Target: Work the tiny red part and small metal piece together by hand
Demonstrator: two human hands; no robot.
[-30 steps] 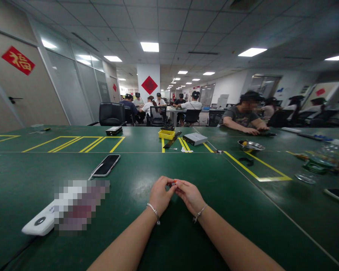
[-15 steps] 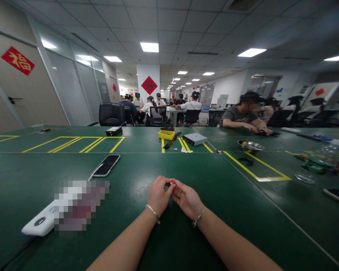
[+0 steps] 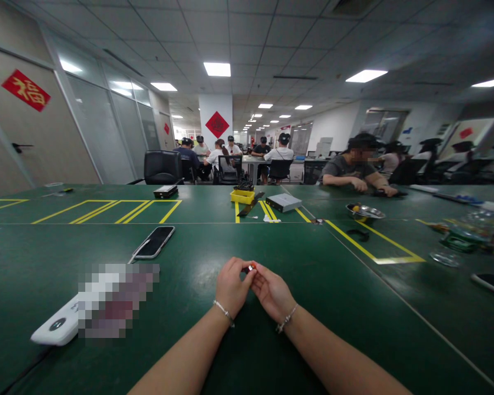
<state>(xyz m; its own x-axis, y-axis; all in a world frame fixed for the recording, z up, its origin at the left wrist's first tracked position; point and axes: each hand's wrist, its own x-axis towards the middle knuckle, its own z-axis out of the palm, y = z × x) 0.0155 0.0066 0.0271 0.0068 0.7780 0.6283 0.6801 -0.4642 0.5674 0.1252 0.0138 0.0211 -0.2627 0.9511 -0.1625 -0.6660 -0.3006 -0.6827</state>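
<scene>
Green bench [image 3: 333, 274], marked with yellow tape [image 3: 399, 260], spreads across head view. Small piece [image 3: 252, 267], bright orange at upper edge, shiny silvery below, sits between left hand [image 3: 231, 285] and right hand [image 3: 275, 291], over near half of bench. Fingers [image 3: 260, 267] of both hands pinched together on it, covering much; exact shape too small to tell. Phone [image 3: 155, 242] lies off to left; yellow tray [image 3: 242, 197] stands farther back.
</scene>
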